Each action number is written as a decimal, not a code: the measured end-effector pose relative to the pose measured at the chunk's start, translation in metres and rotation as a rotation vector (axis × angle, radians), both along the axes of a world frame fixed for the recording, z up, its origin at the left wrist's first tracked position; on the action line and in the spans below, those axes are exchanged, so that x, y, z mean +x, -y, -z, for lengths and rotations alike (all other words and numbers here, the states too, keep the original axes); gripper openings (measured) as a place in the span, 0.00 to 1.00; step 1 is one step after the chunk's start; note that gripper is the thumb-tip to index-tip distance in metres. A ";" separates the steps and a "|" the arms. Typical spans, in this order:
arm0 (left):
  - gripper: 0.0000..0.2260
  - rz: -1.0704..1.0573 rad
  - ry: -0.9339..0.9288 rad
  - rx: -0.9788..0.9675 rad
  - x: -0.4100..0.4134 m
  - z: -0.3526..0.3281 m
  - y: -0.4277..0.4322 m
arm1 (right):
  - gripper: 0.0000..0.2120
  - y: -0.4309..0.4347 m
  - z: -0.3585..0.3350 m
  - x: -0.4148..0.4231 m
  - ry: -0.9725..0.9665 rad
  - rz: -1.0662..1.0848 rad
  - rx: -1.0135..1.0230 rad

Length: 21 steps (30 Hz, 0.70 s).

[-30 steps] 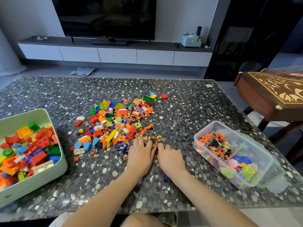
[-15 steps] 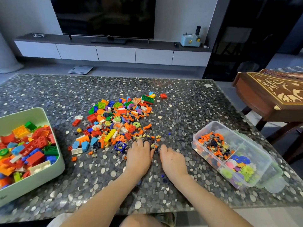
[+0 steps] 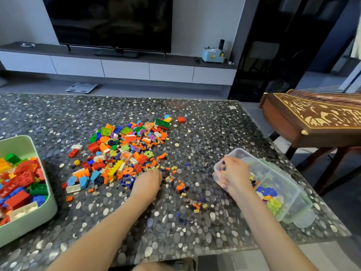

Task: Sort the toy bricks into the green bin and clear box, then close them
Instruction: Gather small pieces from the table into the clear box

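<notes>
Pebbled table (image 3: 175,231), toy bricks (image 3: 125,153), green bin (image 3: 25,227), clear box (image 3: 281,178)

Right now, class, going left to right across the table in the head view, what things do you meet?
In order: green bin → pile of bricks → clear box. The left hand overlaps the pile and the right hand the box, so both are left out.

A loose heap of mixed toy bricks (image 3: 125,153) is spread between the two containers, the lidless green bin (image 3: 31,224) being set at the left, part-filled with large bricks, and the open clear box (image 3: 259,163) (divided inside) at the right, holding small pieces.
</notes>
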<state>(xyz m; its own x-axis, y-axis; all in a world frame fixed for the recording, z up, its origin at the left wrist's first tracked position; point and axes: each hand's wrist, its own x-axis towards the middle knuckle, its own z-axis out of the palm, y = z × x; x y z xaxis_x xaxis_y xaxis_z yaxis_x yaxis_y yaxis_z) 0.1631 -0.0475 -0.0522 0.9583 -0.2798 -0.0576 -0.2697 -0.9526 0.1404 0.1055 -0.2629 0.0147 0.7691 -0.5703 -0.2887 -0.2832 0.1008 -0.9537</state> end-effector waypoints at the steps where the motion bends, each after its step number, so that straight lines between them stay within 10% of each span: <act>1: 0.07 0.004 -0.009 -0.006 0.002 0.001 0.002 | 0.14 0.018 -0.005 -0.002 -0.020 0.024 -0.136; 5: 0.08 -0.135 -0.076 -0.175 0.006 -0.010 0.006 | 0.19 0.058 -0.011 0.001 -0.217 -0.152 -0.626; 10: 0.12 -0.408 -0.313 -0.700 0.014 -0.042 0.023 | 0.25 0.069 -0.022 0.002 -0.327 -0.293 -0.680; 15: 0.16 -0.565 -0.730 -1.246 0.013 -0.076 0.075 | 0.23 0.072 -0.033 0.001 -0.242 -0.118 -0.313; 21: 0.16 -0.293 -0.865 -1.206 -0.007 -0.113 0.170 | 0.23 0.084 -0.035 -0.003 -0.074 0.049 -0.152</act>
<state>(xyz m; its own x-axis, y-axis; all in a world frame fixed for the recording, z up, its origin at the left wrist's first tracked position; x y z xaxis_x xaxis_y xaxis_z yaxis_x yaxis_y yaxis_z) 0.1562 -0.2174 0.0612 0.7793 -0.3802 -0.4982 0.4758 -0.1585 0.8652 0.1027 -0.3467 0.0496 0.7191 -0.6479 -0.2512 -0.3518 -0.0277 -0.9357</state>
